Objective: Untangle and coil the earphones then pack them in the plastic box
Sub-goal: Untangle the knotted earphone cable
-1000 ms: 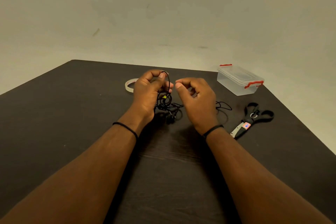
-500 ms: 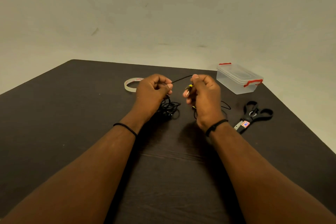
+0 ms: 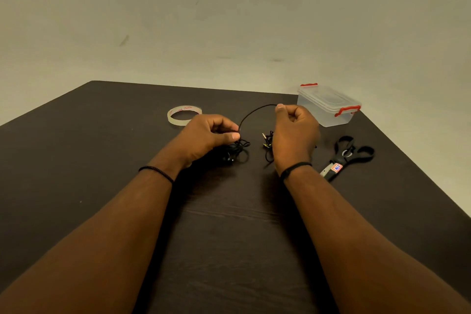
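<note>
Untangling underway; your left hand [image 3: 209,135] pinches the earphone cable [image 3: 254,112], your right hand [image 3: 295,130] pinching its arc; tangle remains; lidded plastic box [image 3: 328,107] waits at two o'clock.

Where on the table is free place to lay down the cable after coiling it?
Bare table lies left of the left hand, below the tape roll, and also between the forearms. It is crowded at the right: earphones, right hand, scissors and plastic box sit close together.
</note>
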